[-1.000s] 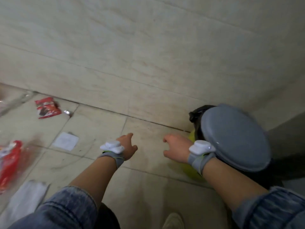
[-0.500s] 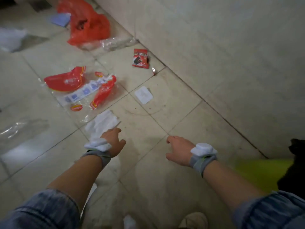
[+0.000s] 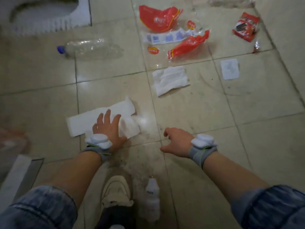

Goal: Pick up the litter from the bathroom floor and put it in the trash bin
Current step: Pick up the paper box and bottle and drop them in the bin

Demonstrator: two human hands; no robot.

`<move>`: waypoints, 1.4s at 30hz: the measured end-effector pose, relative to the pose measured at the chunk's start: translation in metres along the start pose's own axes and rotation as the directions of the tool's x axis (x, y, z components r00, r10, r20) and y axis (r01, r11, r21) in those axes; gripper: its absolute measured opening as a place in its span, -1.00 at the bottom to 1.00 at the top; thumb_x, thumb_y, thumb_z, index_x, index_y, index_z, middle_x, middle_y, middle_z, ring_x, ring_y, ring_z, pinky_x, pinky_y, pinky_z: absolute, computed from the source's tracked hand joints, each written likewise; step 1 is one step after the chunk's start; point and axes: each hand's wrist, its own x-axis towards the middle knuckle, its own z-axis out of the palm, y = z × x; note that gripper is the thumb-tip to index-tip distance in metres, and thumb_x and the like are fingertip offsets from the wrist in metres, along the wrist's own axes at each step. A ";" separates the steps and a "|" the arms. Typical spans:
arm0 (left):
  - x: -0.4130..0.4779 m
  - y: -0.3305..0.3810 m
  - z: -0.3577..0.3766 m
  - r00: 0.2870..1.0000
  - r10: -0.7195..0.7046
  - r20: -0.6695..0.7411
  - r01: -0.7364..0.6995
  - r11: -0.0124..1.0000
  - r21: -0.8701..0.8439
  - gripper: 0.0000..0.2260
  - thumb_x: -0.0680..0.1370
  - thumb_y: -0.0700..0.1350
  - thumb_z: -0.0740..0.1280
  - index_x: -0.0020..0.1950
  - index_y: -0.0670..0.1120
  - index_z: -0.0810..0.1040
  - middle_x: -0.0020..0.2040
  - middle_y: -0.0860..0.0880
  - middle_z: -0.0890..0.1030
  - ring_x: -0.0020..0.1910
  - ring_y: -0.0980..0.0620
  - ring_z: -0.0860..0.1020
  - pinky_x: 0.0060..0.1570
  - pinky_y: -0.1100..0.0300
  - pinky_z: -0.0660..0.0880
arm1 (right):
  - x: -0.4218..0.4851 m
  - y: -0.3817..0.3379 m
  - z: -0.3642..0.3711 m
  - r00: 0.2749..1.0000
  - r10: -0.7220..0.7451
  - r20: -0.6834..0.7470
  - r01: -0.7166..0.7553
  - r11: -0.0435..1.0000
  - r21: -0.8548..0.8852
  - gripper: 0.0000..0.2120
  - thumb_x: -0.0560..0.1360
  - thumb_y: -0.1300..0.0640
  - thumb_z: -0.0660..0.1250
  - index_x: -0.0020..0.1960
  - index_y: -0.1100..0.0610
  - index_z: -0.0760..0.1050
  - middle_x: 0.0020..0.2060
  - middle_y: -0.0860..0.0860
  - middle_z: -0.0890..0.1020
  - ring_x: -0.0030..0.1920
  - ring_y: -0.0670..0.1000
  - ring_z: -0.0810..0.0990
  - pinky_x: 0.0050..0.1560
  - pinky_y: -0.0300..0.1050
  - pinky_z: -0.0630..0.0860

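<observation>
My left hand [image 3: 109, 128] hovers with fingers spread over a long white paper towel [image 3: 82, 121] lying flat on the tiled floor; whether it touches the sheet I cannot tell. My right hand [image 3: 177, 142] hangs loosely curled to the right, holding nothing. Farther off lie a crumpled white tissue [image 3: 170, 80], a crushed clear plastic bottle [image 3: 94, 48] with a blue cap, a torn red and clear wrapper [image 3: 173, 28], a red snack packet [image 3: 245, 27] and a small white square of paper [image 3: 229, 69]. The trash bin is out of view.
A white squat toilet pan [image 3: 49, 15] fills the top left corner. A small white bottle [image 3: 152, 192] lies beside my pale shoe [image 3: 117, 190] at the bottom. A grey step edge [image 3: 14, 176] sits at the lower left.
The view has swung from the bin and wall down to the littered floor. My left hand has reached forward and spread over the paper towel; my right hand stays curled and empty.
</observation>
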 end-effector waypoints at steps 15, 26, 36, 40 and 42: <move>-0.040 -0.036 0.053 0.966 -0.144 0.213 0.131 0.989 0.075 -0.16 0.48 0.05 0.32 0.50 0.22 -0.25 0.56 -0.10 -0.25 0.49 -0.38 -0.09 0.44 -0.25 0.06 | -0.020 -0.046 0.118 0.980 0.053 0.192 -0.052 0.999 -0.010 -0.89 0.53 0.13 0.24 -0.03 0.15 0.35 0.11 0.18 0.57 0.08 0.18 0.58 -0.14 -0.15 0.35; -0.009 -0.001 -0.009 0.978 0.078 0.193 -0.103 0.987 0.123 -0.38 0.58 -0.21 0.10 0.54 0.11 -0.11 0.56 -0.12 0.09 0.46 -0.19 0.26 0.42 -0.02 0.26 | -0.018 -0.027 0.029 0.974 0.151 -0.170 -0.106 0.963 0.247 -0.66 0.47 -0.06 0.34 -0.12 0.25 0.59 -0.13 0.16 0.67 -0.06 0.16 0.61 -0.14 -0.11 0.43; -0.025 0.164 -0.149 0.915 0.404 -0.012 -0.401 0.910 0.107 -0.56 0.42 0.26 0.08 0.24 0.13 0.35 0.08 -0.05 0.60 -0.05 -0.14 0.57 -0.06 0.04 0.46 | -0.135 0.039 -0.108 0.808 0.352 -0.473 -0.042 0.835 0.549 -0.73 0.30 -0.02 0.52 -0.34 0.11 0.50 -0.31 0.03 0.60 -0.21 0.05 0.57 -0.20 -0.14 0.44; -0.039 0.256 -0.187 0.841 0.541 -0.018 -0.532 0.832 0.153 -0.53 0.40 0.14 0.11 0.29 0.06 0.35 0.23 -0.07 0.54 0.14 -0.16 0.55 0.18 -0.07 0.47 | -0.207 0.093 -0.136 0.684 0.493 -0.538 0.039 0.712 0.701 -0.79 0.28 0.10 0.55 -0.25 0.21 0.59 -0.32 0.00 0.59 -0.25 -0.01 0.54 -0.22 -0.22 0.40; -0.036 0.276 -0.187 0.806 0.586 -0.077 -0.569 0.805 0.170 -0.67 0.43 0.02 0.10 0.19 0.08 0.33 0.20 -0.05 0.55 0.10 -0.12 0.56 0.11 -0.07 0.51 | -0.221 0.108 -0.137 0.662 0.536 -0.524 0.065 0.655 0.752 -0.77 0.34 0.09 0.51 -0.20 0.26 0.62 -0.27 0.03 0.63 -0.22 0.00 0.55 -0.19 -0.21 0.40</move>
